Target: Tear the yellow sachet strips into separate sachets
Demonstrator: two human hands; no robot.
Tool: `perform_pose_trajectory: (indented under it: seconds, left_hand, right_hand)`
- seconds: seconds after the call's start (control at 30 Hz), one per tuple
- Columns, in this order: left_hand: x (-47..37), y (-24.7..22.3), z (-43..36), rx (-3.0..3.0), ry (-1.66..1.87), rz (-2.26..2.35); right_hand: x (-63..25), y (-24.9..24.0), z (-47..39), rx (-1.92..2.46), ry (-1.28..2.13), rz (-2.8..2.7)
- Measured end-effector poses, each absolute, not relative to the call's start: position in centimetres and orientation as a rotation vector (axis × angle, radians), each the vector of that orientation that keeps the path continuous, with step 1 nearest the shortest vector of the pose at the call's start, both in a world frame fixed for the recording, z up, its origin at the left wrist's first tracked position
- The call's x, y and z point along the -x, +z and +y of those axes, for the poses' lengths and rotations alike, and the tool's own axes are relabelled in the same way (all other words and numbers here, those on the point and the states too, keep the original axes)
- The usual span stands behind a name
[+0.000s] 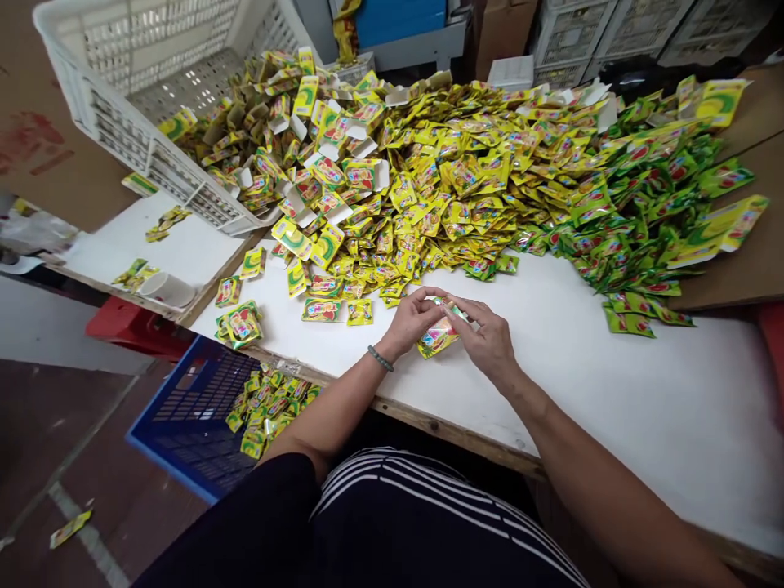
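Observation:
Over the white tabletop, both my hands close on one small yellow and green printed carton. My left hand, with a beaded bracelet at the wrist, grips the carton's left side. Thumb and fingers of my right hand pinch its upper right end, where a bit of white shows. The fingers hide much of that end, so I cannot tell whether its flap is closed. Just beyond my hands lies a big heap of yellow sachets, with green sachets on its right side.
Cartons with raised flaps spill from a tipped white plastic crate at the back left. Below the table's front edge, a blue basket holds several cartons. A white cup and a small stack of cartons are on the left.

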State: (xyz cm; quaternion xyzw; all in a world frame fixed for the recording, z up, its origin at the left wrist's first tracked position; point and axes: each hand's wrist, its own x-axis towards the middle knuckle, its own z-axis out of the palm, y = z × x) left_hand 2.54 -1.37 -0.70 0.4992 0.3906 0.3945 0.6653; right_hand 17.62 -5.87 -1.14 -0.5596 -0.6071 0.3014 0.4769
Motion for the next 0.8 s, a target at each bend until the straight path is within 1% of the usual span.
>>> perform_pose_trajectory:
  seconds: [0.13, 0.27, 0.33, 0.5, 0.63, 0.8]
  left_hand:
    - [-1.6, 0.1, -1.4, -1.299, 0.814, 0.989]
    - [2.6, 3.2, -0.9, -1.662, 0.595, 1.172]
    - [5.4, 4.7, -0.9, -1.770, 0.473, 1.267]
    - [10.9, 6.2, -1.1, -1.803, 0.250, 1.379]
    - [14.3, 7.4, -0.7, -1.807, 0.265, 1.514]
    - [20.2, 10.5, 0.6, -1.847, 0.351, 1.876]
  right_hand:
    - [-17.7, -2.8, -5.4, 1.335, 0.690, -1.627]
    - [-17.4, -4.9, -4.6, 1.421, 0.455, -1.943]
    - [-17.3, -5.6, -4.2, 1.446, 0.394, -2.100]
    - [-17.7, -6.1, -3.7, 1.430, 0.410, -2.162]
    - [-18.2, -6.2, -4.0, 1.448, 0.504, -2.102]
    - [-18.5, -6.8, -4.5, 1.593, 0.463, -2.024]
